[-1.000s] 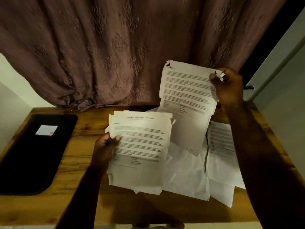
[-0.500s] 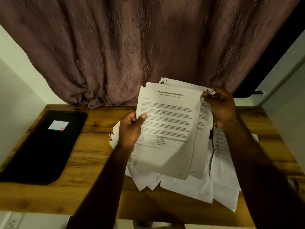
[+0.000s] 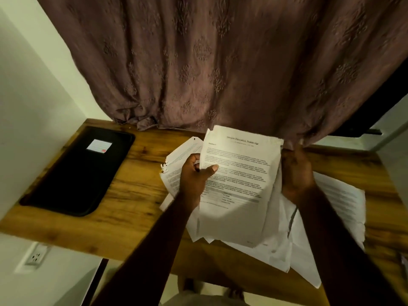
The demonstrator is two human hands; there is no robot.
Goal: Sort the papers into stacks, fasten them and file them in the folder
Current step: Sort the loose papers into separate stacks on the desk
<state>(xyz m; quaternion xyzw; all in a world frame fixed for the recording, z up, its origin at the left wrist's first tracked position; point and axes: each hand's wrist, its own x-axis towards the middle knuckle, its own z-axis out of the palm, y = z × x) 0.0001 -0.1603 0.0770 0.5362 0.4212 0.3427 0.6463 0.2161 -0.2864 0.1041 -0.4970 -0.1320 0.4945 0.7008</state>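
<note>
**Head view.** Held stack (image 3: 236, 184) of printed sheets, titled top page facing the camera, suspended above the wooden table (image 3: 136, 195), well to the right of the black folder (image 3: 81, 171). Left hand (image 3: 194, 177) gripping the stack's folder-side edge, thumb (image 3: 212, 168) pressed across the printed face, fingers curled behind. Right hand (image 3: 295, 173) closed round the edge farthest from the folder, back of the hand toward the camera. Loose papers (image 3: 337, 202) spread on the table beneath and beyond the stack, farther still from the folder, some overhanging the near table edge. More sheets fanned out behind the left hand on the folder side; whether held or lying there, unclear. Folder closed and flat on the table, apart from all paper, contents hidden. White label (image 3: 99, 145) with a red mark on its cover. Patterned curtain (image 3: 220, 62) hanging behind folder and stack.
</note>
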